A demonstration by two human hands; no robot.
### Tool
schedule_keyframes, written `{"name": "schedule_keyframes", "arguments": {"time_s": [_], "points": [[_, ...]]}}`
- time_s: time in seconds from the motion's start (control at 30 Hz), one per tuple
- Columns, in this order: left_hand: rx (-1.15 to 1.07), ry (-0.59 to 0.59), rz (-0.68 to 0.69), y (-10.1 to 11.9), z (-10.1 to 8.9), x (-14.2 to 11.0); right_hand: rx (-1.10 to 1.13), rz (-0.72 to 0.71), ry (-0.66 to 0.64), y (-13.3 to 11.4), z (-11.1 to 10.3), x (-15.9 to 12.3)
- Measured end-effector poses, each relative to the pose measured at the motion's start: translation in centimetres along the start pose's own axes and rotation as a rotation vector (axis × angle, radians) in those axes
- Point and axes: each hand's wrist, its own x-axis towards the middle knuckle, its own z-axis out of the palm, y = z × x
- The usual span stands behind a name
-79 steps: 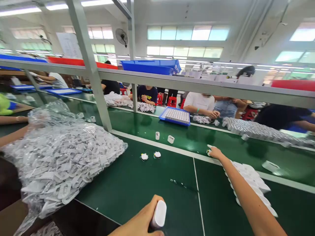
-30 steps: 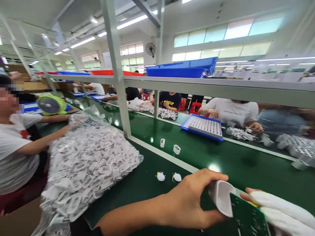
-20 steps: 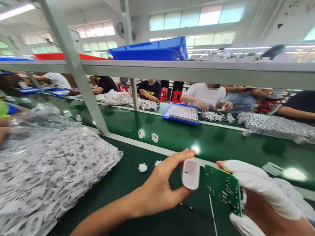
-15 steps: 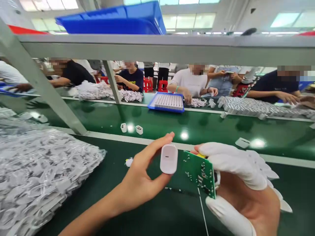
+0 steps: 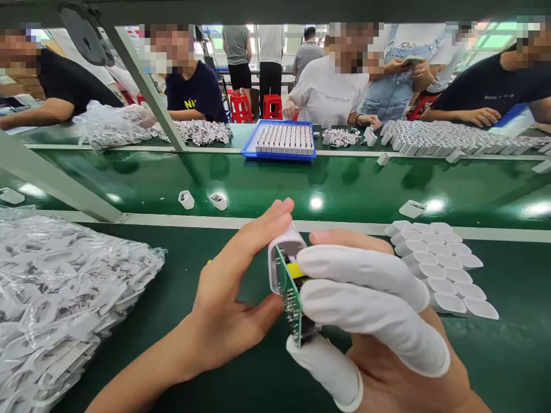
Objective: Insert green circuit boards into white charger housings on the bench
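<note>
Between the thumb and fingers of my left hand [image 5: 232,304] is a white plastic charger housing [image 5: 275,269], its open end turned toward my right hand. My right hand [image 5: 370,310], with white finger cots on several fingers, grips a green circuit board [image 5: 293,307] by its component side. A yellow-wrapped part [image 5: 295,270] shows on the board. The far edge of the board sits at the mouth of the housing and seems to reach a little inside; my fingers hide part of it.
At left lies a plastic bag of white parts [image 5: 73,304]. White housings [image 5: 447,269] stand in rows on the right. Loose housings [image 5: 186,199] rest on the green belt [image 5: 258,183]. Beyond it are a blue tray [image 5: 249,150] and several co-workers. A metal post [image 5: 64,178] slants at left.
My right hand has brought the circuit board left to the housing, whose open end has turned toward it. The board was apart from the housing before. The view has tilted down.
</note>
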Motion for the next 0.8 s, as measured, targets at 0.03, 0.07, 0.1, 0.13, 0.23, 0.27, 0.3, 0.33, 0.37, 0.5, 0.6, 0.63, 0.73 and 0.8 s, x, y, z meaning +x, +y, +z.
{"name": "schedule_keyframes", "arguments": {"time_s": [0.03,0.07,0.1,0.13,0.23,0.27,0.3,0.33,0.37,0.5,0.6,0.63,0.73,0.8], "points": [[0.012,-0.001,0.012,-0.07,0.0,0.07,-0.018,0.013,-0.021,-0.04,-0.09,-0.11],[0.025,0.001,0.023,-0.12,-0.01,0.14,-0.037,0.038,-0.04,-0.09,-0.21,-0.27],[0.037,0.005,0.03,-0.16,-0.03,0.19,-0.059,0.073,-0.058,-0.14,-0.31,-0.46],[0.048,0.01,0.033,-0.18,-0.05,0.23,-0.08,0.113,-0.074,-0.19,-0.39,-0.65],[0.062,0.021,0.033,-0.17,-0.17,0.23,-0.103,0.135,-0.098,-0.25,-0.36,-1.02],[0.065,0.021,0.039,-0.15,-0.21,0.22,-0.093,0.124,-0.098,-0.25,-0.3,-1.04],[0.068,0.019,0.043,-0.14,-0.24,0.2,-0.078,0.114,-0.097,-0.23,-0.25,-1.01],[0.07,0.016,0.046,-0.12,-0.26,0.19,-0.064,0.113,-0.092,-0.19,-0.2,-0.94],[0.071,0.014,0.043,-0.11,-0.27,0.19,-0.054,0.116,-0.084,-0.14,-0.17,-0.86],[0.058,0.016,0.03,-0.07,-0.18,0.28,-0.033,0.125,-0.076,0.17,-0.21,-0.54],[0.056,0.007,0.039,-0.06,-0.14,0.31,-0.017,0.109,-0.091,0.49,-0.27,-0.37],[0.058,0.008,0.036,-0.06,-0.15,0.3,-0.005,0.099,-0.093,0.58,-0.27,-0.32],[0.063,0.017,0.031,-0.1,-0.24,0.23,0.03,0.084,-0.076,0.68,-0.18,-0.19],[0.055,0.017,0.022,-0.13,-0.28,0.2,0.042,0.085,-0.058,0.63,-0.05,-0.09]]}}
